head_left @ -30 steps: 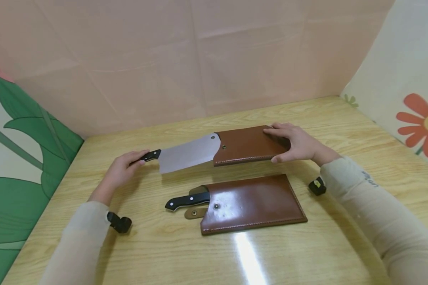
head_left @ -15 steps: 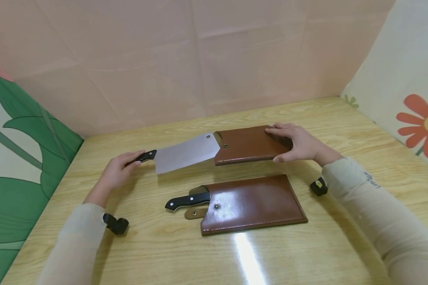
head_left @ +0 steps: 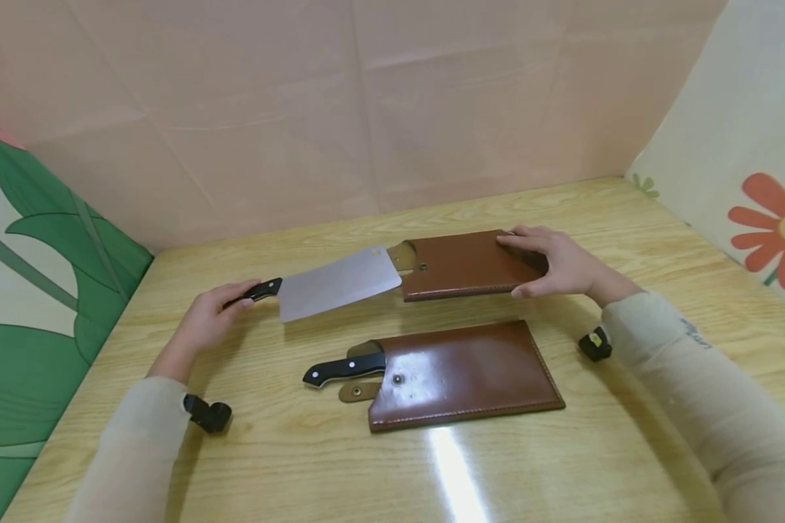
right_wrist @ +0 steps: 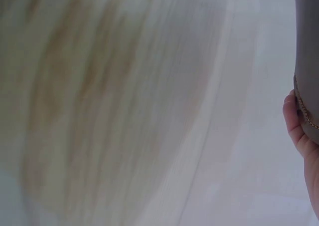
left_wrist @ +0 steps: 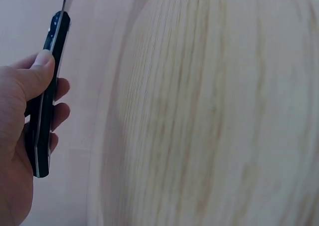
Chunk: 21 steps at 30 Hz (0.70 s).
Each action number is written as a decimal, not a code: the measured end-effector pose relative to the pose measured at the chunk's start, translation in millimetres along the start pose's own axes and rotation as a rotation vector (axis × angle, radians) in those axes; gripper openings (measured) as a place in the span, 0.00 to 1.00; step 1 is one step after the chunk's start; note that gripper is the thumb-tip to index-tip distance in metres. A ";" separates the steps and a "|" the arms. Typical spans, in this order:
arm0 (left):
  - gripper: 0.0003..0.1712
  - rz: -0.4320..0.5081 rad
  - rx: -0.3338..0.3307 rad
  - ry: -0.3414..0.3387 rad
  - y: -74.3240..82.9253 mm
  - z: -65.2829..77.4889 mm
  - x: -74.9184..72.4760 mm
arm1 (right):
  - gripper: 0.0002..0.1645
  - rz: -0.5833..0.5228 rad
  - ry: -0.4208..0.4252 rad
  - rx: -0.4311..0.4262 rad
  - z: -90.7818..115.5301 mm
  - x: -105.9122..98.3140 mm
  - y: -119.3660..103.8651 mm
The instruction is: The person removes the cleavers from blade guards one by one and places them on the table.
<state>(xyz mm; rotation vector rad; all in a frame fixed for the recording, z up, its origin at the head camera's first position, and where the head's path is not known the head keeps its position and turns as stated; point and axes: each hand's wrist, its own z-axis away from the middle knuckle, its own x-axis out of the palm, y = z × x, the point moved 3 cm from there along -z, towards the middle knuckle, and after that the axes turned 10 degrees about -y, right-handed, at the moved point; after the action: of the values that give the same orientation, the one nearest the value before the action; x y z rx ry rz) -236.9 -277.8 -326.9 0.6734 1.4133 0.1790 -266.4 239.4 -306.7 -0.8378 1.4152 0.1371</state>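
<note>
In the head view my left hand [head_left: 207, 317] grips the black handle of a cleaver [head_left: 340, 282], held above the table with its whole blade showing. The left wrist view shows thumb and fingers wrapped round that handle [left_wrist: 50, 101]. My right hand [head_left: 562, 263] holds a brown leather sheath [head_left: 474, 263] by its closed right end, thumb below and fingers on top. The sheath's mouth faces left, with its tan inner flap [head_left: 402, 256] showing. The blade's tip lies close against this flap; whether they touch I cannot tell. Only part of the sheath shows in the right wrist view.
Nearer on the wooden table [head_left: 288, 465] lies a second brown sheath [head_left: 467, 374] with a black knife handle [head_left: 343, 367] sticking out at its left and a snap strap [head_left: 357, 392] beside it. A pink backdrop [head_left: 366, 109] rises behind the table.
The cleaver's blade has come out of the sheath's mouth. My left hand has drawn it left, while my right hand has shifted slightly right with the sheath. The lower sheath stays put.
</note>
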 end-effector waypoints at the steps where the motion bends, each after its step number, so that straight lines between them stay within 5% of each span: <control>1: 0.23 0.000 -0.001 0.000 -0.4 0.2 -0.1 | 0.52 -0.003 0.000 0.001 0.7 -0.4 0.5; 21: 0.23 -0.053 -0.025 -0.086 -10.9 -1.0 6.1 | 0.51 0.044 -0.021 0.055 21.0 -13.8 21.2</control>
<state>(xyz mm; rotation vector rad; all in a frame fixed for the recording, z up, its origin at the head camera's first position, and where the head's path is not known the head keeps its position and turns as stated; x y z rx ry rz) -239.8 -283.2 -337.8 0.6155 1.3422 0.1248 -263.9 272.1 -304.9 -0.7581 1.4121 0.1392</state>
